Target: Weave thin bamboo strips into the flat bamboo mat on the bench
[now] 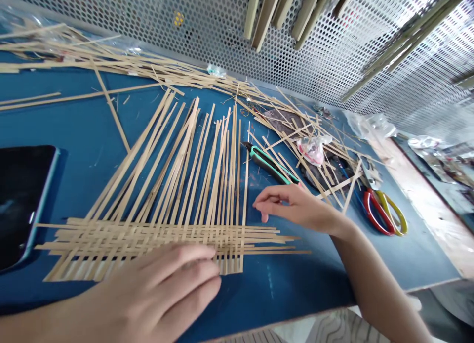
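My left hand (166, 288) lies with its fingers stretched over the front of a woven mat (137, 236) of thin bamboo strips, hiding part of the weave. The mat's lengthwise strips (192, 160) fan out loose toward the back, while the crosswise strips pass over and under them near the front. Just right of the rightmost lengthwise strip hovers my right hand (285, 204), its fingers curled and the tips close together, with nothing visible in them. A black and turquoise cutter (272, 165) lies right behind that hand.
A tablet or phone (25, 204) with a dark screen lies at the left. Pliers with red and yellow handles (381, 212) rest at the right. Loose strips (177, 73) are heaped along the perforated metal panel (207, 26), with plastic wrappers (314, 148) among them. The blue table (296, 283) ends in front.
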### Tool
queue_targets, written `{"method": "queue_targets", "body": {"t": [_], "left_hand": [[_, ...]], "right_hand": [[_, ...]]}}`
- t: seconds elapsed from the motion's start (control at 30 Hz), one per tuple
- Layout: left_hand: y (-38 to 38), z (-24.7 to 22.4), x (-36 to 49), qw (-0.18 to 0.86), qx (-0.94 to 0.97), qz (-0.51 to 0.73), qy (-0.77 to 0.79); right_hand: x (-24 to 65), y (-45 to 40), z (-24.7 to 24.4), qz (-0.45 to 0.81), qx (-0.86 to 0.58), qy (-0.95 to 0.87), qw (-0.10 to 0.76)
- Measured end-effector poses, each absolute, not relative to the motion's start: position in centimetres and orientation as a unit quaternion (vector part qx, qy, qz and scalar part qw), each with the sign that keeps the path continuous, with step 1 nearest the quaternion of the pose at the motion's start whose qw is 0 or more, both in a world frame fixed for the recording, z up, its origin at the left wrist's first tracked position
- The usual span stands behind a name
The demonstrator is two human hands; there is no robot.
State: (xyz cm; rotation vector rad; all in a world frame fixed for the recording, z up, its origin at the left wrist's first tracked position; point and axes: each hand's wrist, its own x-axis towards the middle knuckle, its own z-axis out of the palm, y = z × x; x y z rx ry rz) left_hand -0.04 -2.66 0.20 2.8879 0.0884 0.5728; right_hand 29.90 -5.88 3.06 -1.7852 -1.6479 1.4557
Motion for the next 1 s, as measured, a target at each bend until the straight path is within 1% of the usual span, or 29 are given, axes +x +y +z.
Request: {"method": "queue_targets", "body": {"t": [0.07,0.1,0.17,0.3,0.47,0.67,0.77,0.87,1.0], "left_hand": [[-1.6,0.9,1.8,0.091,0.969,0.227,0.042],[-1.0,1.1,2.7,0.104,0.966,0.235,0.043],[0.3,1.2,4.5,0.14,0.971,0.189,0.042],[2.1,0.7,7.5,0.164,0.973,0.157,0.043],[2.3,0.1,8.7,0.195,0.972,0.131,0.031],[3.2,0.9,7.6,0.22,0.966,0.134,0.022],[4.4,1.8,5.1,0.183,0.968,0.169,0.035],[5.1,2.4,1.0,0.118,0.971,0.193,0.08],[4.8,1.9,-5.2,-0.001,0.971,0.177,0.158]], "right_hand": [[29.4,-5.8,2.9,0.511,-0.64,-0.541,0.194],[29.2,-5.7,2.8,0.507,-0.646,-0.532,0.205],[28.6,-5.3,2.7,0.499,-0.658,-0.521,0.217],[27.7,-4.2,2.5,0.475,-0.682,-0.512,0.217],[27.6,-3.8,2.7,0.479,-0.677,-0.531,0.175],[28.5,-5.4,4.2,0.51,-0.618,-0.595,0.063],[28.6,-6.2,4.4,0.49,-0.609,-0.622,0.044],[28.8,-6.9,4.0,0.433,-0.635,-0.638,0.05],[29.2,-7.7,3.1,0.392,-0.649,-0.65,0.052]]}}
